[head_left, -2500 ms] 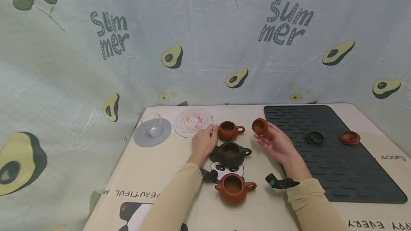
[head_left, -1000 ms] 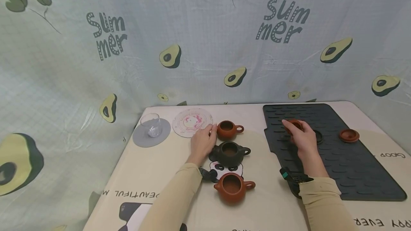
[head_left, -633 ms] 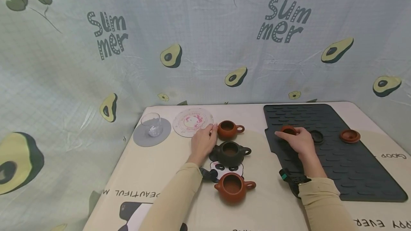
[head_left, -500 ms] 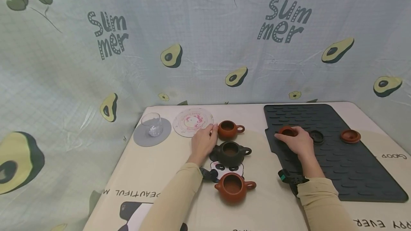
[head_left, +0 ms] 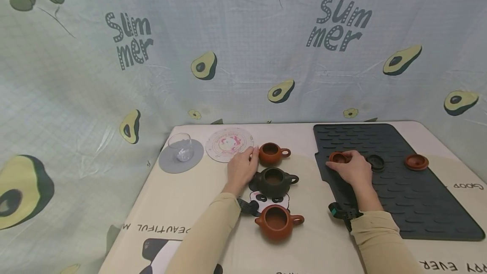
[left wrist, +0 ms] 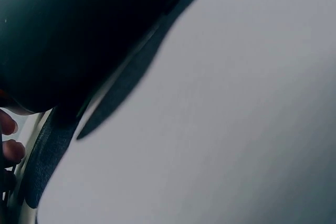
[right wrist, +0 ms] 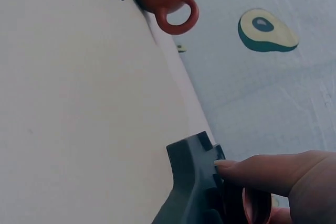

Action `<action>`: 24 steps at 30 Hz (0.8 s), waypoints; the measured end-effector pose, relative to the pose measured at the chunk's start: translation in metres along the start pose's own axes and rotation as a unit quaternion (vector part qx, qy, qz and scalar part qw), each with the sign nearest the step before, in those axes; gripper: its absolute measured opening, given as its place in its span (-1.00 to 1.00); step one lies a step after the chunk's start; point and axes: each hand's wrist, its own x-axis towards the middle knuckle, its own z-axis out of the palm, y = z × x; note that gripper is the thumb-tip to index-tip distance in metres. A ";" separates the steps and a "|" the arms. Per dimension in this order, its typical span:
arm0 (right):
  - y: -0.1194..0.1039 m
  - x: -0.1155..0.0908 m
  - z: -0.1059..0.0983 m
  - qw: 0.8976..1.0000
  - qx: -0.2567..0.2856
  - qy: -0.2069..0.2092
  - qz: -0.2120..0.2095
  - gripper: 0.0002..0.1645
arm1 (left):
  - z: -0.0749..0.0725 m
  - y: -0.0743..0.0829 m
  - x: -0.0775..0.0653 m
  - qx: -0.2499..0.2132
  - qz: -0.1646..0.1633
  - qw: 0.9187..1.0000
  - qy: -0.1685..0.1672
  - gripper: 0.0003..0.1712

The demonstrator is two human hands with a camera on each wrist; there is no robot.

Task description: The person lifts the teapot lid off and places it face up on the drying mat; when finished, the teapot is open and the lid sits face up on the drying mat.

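A small reddish-brown teapot lid (head_left: 337, 156) lies hollow side up at the left edge of the dark ridged mat (head_left: 409, 198). My right hand (head_left: 354, 170) pinches it; in the right wrist view the thumb (right wrist: 262, 170) stretches over the mat's edge beside the lid. At the left, my left hand (head_left: 240, 168) rests with loosely straight fingers beside the small brown teapot (head_left: 269, 154), fingertips right at its side. In front of that pot stand a black teapot (head_left: 274, 183) and a larger reddish teapot (head_left: 275, 223), all three lidless.
On the mat lie a black lid (head_left: 376, 163) and another reddish lid (head_left: 416, 162). A clear glass (head_left: 180, 146) stands on a grey round coaster (head_left: 167, 162) at the back left, next to a pink printed round mat (head_left: 224, 145). A curtain (head_left: 236, 33) hangs behind the table.
My right hand has carried the teapot lid right from beside the small teapot and lowered it onto the mat's left edge. The left hand has stayed in place.
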 end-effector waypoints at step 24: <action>0.005 -0.010 0.001 1.000 0.017 0.020 -0.009 -0.01 | 0.004 0.001 -0.004 -0.036 -0.035 0.999 -0.003 -0.55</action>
